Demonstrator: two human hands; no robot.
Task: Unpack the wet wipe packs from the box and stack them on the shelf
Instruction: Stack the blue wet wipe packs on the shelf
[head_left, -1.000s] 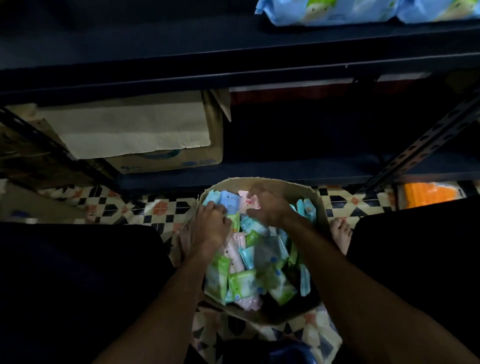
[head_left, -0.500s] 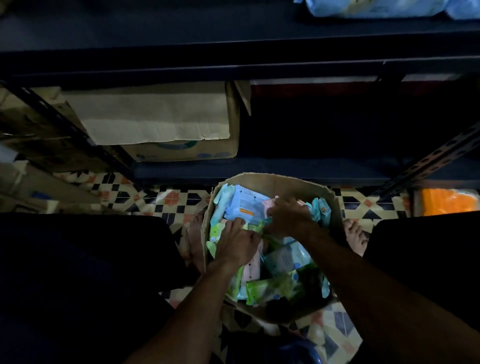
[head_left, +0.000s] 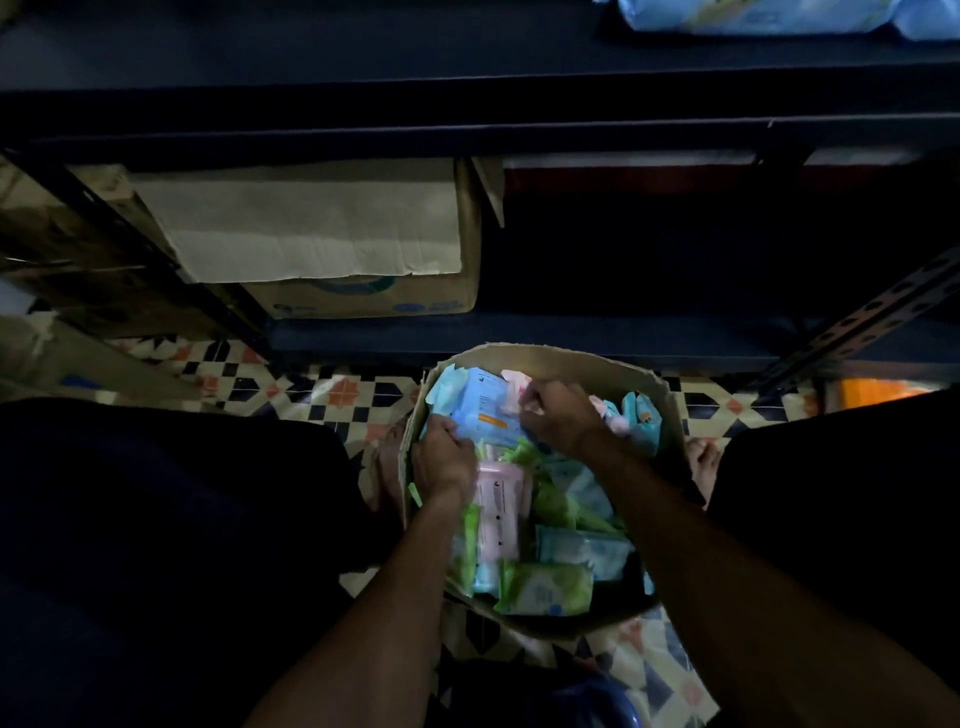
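Observation:
An open cardboard box (head_left: 550, 358) on the tiled floor between my knees holds several wet wipe packs in blue, green and pink. Both hands are inside it. My left hand (head_left: 441, 460) grips the near left end of a bundle of light blue packs (head_left: 480, 408) at the box's far side. My right hand (head_left: 558, 415) grips the bundle's right end, next to a pink pack. A pink pack (head_left: 498, 504) and a green pack (head_left: 548, 590) lie loose below. Blue packs (head_left: 748, 15) lie on the dark shelf (head_left: 363, 62) above.
A closed cardboard carton (head_left: 332, 244) sits on the lower shelf at the left. A perforated metal upright (head_left: 862, 322) slants at the right. My dark-clothed knees flank the box and bare feet (head_left: 704, 462) show beside it. Something orange (head_left: 883, 389) lies under the right shelf.
My hands have moved from rummaging among loose packs to gripping both ends of the blue bundle, which now stands higher at the box's far side. The view shifted slightly.

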